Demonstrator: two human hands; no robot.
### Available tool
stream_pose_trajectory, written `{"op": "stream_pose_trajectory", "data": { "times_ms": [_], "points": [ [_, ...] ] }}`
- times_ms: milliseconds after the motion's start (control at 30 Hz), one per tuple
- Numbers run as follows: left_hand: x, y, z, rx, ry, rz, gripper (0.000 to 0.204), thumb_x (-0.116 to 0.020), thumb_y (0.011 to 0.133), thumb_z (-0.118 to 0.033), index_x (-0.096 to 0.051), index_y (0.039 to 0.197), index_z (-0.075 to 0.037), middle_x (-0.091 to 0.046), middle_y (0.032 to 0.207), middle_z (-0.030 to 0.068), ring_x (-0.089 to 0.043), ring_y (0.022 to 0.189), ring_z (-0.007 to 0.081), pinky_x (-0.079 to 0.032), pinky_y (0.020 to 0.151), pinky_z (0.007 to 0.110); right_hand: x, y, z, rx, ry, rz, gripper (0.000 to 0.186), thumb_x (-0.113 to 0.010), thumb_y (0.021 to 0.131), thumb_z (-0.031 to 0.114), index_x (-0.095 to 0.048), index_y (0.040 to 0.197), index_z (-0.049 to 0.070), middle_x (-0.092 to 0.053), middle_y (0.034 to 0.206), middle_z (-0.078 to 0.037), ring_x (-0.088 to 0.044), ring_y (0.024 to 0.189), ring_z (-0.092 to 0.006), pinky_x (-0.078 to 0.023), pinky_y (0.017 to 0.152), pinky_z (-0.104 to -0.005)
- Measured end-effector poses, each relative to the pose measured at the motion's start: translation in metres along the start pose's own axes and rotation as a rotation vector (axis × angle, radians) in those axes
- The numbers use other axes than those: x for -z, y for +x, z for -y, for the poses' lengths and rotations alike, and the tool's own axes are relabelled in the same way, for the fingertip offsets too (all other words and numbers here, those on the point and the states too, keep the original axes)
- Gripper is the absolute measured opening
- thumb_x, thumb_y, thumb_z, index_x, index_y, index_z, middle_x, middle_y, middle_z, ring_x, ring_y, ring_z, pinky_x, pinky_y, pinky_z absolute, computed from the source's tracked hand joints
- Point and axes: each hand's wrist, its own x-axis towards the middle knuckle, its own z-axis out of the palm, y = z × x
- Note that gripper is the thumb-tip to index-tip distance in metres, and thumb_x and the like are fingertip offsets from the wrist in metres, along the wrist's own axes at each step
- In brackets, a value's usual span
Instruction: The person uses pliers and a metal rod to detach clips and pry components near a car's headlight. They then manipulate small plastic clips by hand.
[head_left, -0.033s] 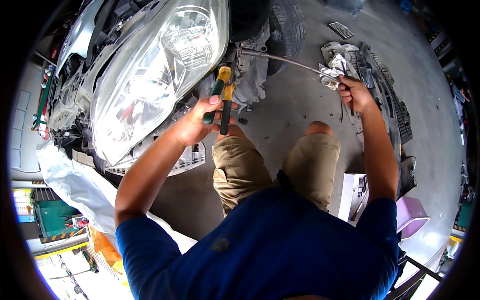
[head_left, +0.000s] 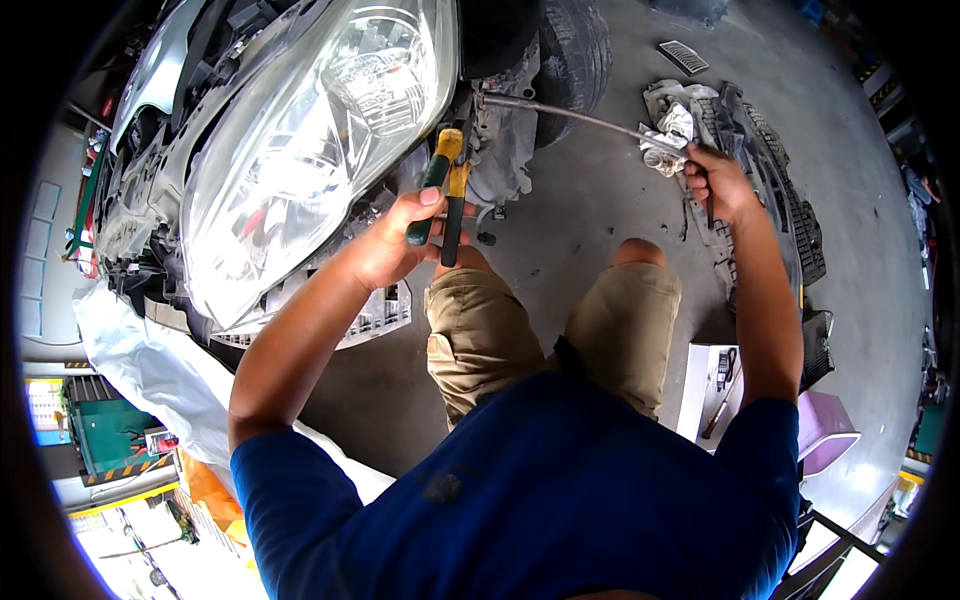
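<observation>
My left hand (head_left: 393, 240) is closed around pliers (head_left: 438, 175) with dark green and yellow handles. Their upper end reaches under the rim of the large clear headlight (head_left: 300, 170), where the jaws are hidden. Out to the right, my right hand (head_left: 725, 188) grips one end of a long, thin metal bar (head_left: 575, 117). The bar runs left and slightly upward to the grey metal bodywork (head_left: 505, 150) below the headlight, close to the pliers. A short dark piece also shows under my right fingers; I cannot tell what it is.
A tyre (head_left: 575, 70) stands behind the bar. Crumpled white cloths (head_left: 668, 140) and dark plastic car parts (head_left: 765, 190) lie on the floor at right. Near my right arm are a white box (head_left: 700, 390) and a purple bin (head_left: 825, 430). White sheeting (head_left: 150, 350) spreads at left.
My right hand has shifted slightly to the right and down, and the bar's near end has moved with it. My left hand and the pliers stay nearly still.
</observation>
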Motion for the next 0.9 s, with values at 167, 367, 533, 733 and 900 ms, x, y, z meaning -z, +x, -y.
{"op": "stream_pose_trajectory", "data": {
  "times_ms": [167, 367, 533, 733, 900],
  "points": [
    [0.002, 0.005, 0.003, -0.015, -0.025, -0.009, 0.116, -0.06, 0.069, -0.071, -0.007, 0.158, -0.019, -0.048, 0.126, 0.0153, -0.054, 0.103, 0.0276, -0.046, 0.085, 0.047, -0.008, -0.043, 0.029, 0.148, -0.142, -0.079, 0.016, -0.059, 0.099, 0.025, -0.053, 0.1, 0.01, -0.051, 0.074, 0.003, -0.04, 0.054, -0.0043, -0.03, 0.044, -0.02],
    [-0.002, 0.006, 0.004, -0.02, -0.04, -0.029, 0.117, -0.063, 0.067, -0.069, -0.008, 0.158, -0.02, -0.048, 0.123, 0.0146, -0.054, 0.099, 0.0274, -0.047, 0.081, 0.046, -0.02, -0.037, 0.026, 0.159, -0.089, -0.17, 0.01, -0.061, 0.094, 0.016, -0.055, 0.097, 0.008, -0.049, 0.068, 0.004, -0.034, 0.048, -0.0038, -0.024, 0.042, -0.0214],
    [-0.003, 0.005, 0.003, -0.027, -0.062, -0.021, 0.12, -0.065, 0.066, -0.068, -0.006, 0.158, -0.019, -0.048, 0.123, 0.0158, -0.055, 0.1, 0.0293, -0.048, 0.083, 0.05, -0.023, -0.025, -0.001, 0.48, -0.146, -0.337, 0.013, -0.065, 0.087, 0.015, -0.056, 0.083, 0.008, -0.051, 0.067, 0.003, -0.04, 0.051, -0.0065, -0.031, 0.045, -0.025],
    [-0.004, 0.005, 0.002, -0.024, -0.088, -0.034, 0.12, -0.067, 0.066, -0.066, -0.005, 0.158, -0.02, -0.048, 0.125, 0.0166, -0.054, 0.102, 0.0311, -0.048, 0.084, 0.053, -0.027, -0.005, -0.02, 0.876, -0.117, -0.423, 0.017, -0.065, 0.086, 0.009, -0.05, 0.078, 0.009, -0.047, 0.066, 0.005, -0.04, 0.057, -0.0034, -0.033, 0.05, -0.023],
    [-0.003, 0.005, 0.005, -0.03, -0.1, -0.024, 0.118, -0.067, 0.065, -0.063, -0.007, 0.158, -0.022, -0.049, 0.126, 0.0168, -0.055, 0.103, 0.0318, -0.048, 0.085, 0.054, -0.031, 0.002, -0.029, 1.095, -0.084, -0.438, 0.021, -0.064, 0.089, 0.007, -0.047, 0.076, 0.009, -0.043, 0.069, 0.007, -0.036, 0.061, -0.0023, -0.03, 0.054, -0.0216]
  ]
}}
